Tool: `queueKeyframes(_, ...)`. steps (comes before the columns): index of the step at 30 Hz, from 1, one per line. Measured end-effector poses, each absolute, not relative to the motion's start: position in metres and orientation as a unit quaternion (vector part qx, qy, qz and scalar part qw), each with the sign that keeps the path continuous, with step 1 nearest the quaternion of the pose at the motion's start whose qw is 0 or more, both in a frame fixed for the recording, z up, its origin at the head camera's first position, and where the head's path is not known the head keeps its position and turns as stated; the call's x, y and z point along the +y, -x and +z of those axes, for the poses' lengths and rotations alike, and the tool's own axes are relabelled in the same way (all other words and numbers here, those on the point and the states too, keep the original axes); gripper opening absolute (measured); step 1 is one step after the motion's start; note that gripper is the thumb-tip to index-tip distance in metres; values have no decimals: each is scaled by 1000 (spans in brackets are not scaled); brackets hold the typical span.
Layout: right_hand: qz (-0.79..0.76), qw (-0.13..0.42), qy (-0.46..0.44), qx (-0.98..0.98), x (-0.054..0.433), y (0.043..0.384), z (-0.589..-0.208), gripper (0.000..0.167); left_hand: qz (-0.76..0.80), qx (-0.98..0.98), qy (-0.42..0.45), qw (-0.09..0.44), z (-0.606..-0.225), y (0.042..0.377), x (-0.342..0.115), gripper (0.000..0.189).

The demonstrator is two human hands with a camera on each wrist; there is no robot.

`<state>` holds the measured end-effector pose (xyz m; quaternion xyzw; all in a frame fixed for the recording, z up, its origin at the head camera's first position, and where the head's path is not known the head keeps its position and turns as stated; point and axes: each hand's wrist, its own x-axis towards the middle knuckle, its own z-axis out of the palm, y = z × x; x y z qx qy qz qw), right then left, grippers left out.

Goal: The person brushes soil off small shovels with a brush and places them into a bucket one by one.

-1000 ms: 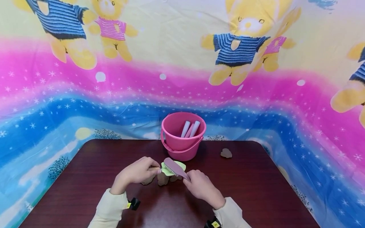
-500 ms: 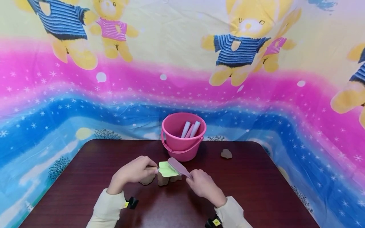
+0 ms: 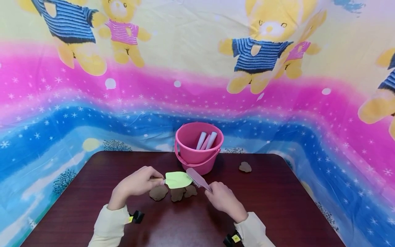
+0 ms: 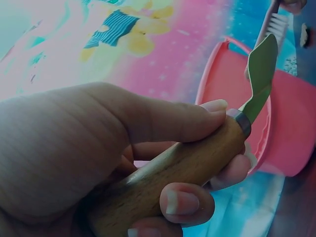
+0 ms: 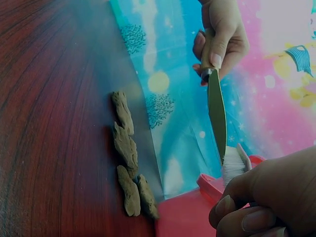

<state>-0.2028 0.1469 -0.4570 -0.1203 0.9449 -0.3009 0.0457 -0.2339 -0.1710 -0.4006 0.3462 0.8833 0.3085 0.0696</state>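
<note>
My left hand grips the wooden handle of a small trowel with a light green blade. The blade is held above the table, pointing right. In my right hand is a mauve brush with white bristles, its head at the trowel's tip. The right wrist view shows the bristles at the end of the blade; whether they touch, I cannot tell. Below and in front of the trowel lie several brown, stone-like pieces, one partly covered by the blade.
A pink bucket with its handle hanging down stands behind the hands. White and pink handles stick up inside it. Another brown piece lies at the back right of the dark wooden table. A printed cloth hangs behind.
My left hand has drawn the trowel to the left. The brush has moved slightly right, from over the blade to its tip, so more of the blade and the brown pieces shows.
</note>
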Motion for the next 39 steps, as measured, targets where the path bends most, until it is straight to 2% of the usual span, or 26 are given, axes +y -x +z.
queueKeyframes(6, -303, 47, 114, 945, 149, 204, -457, 17, 319, 881, -343, 64, -397, 233, -180, 38)
queueKeyframes(12, -298, 41, 113, 947, 150, 205, -457, 17, 327, 883, -332, 58, -394, 232, -190, 34)
queueKeyframes(20, -282, 45, 113, 952, 150, 205, -458, 21, 344, 890, -294, 63, -390, 230, -202, 16)
queueKeyframes(39, -295, 39, 116, 947, 153, 204, -456, 20, 348, 886, -296, 80, -391, 233, -195, 25)
